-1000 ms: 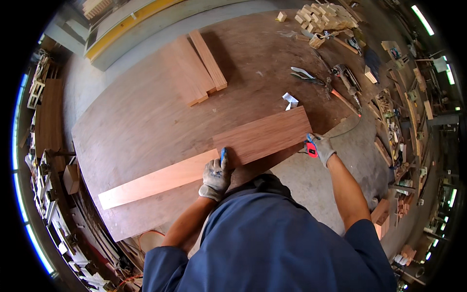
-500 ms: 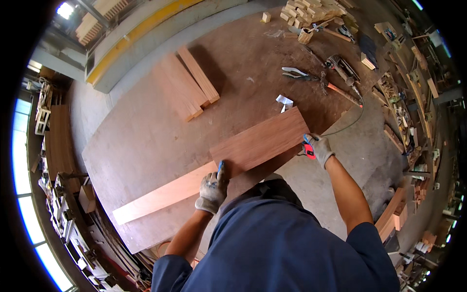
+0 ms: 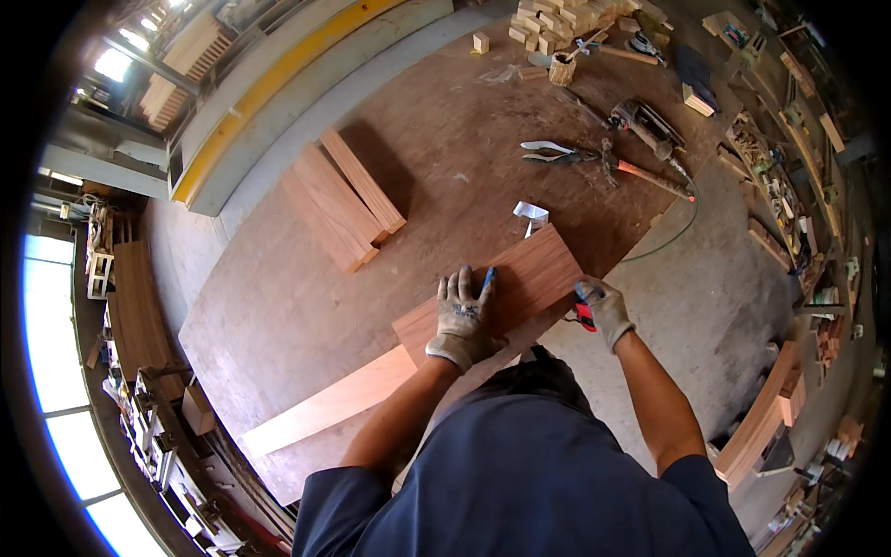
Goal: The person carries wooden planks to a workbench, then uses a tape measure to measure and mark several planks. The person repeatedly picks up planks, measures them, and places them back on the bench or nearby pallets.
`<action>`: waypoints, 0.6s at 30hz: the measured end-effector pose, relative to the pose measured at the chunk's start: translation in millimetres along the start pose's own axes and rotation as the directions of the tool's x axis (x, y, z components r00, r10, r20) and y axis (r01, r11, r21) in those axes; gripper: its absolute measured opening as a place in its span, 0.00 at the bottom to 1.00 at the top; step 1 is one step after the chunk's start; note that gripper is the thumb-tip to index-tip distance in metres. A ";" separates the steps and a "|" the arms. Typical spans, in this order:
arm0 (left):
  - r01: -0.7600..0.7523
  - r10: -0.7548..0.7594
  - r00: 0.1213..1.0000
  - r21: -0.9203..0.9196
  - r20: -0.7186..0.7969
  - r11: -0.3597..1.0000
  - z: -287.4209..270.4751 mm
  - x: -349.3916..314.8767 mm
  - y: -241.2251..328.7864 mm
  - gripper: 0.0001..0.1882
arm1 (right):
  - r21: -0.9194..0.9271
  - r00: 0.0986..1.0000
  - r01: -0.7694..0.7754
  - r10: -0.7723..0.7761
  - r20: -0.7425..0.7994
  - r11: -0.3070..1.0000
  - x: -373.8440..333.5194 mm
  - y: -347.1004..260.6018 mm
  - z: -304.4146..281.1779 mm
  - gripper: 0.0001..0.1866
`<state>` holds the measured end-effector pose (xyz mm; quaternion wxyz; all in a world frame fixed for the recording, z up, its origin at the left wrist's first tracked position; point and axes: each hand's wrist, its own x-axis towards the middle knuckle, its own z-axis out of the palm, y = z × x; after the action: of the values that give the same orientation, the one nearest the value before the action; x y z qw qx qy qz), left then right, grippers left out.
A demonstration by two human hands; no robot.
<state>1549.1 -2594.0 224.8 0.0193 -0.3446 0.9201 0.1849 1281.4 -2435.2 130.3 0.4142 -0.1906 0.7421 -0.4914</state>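
Note:
A reddish-brown wooden board lies at a slant near the table's front edge. My left hand, in a grey glove with some blue on a fingertip, rests flat on it with fingers spread. At the board's right end, my gloved right hand is closed round a red and black tape measure; whether any blade is drawn out cannot be made out. A longer, paler board stretches to the left from under the reddish one. Just beyond the board's far edge stands a curled white piece of paper or tape.
Two boards lie side by side, a wide one and a narrow one, farther left. On the right are pliers, a hammer and a corded power tool. Small wood blocks are piled at the back.
My left hand has gone from the reddish board's near left corner onto its top and spread its fingers. My right hand stays by the right end with the tape measure. The whole view has shifted slightly.

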 end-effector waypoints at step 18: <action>0.408 -0.427 0.900 0.178 0.084 0.895 -74.1 -162.6 -207.9 0.69 | -0.867 0.976 0.085 -0.217 -0.027 0.492 114.3 -72.3 -1.1 0.31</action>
<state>1813.1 -2662.6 252.2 0.1411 -0.5199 0.8333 0.1244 1204.7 -2545.6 145.8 0.1697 -0.4023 0.8936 -0.1036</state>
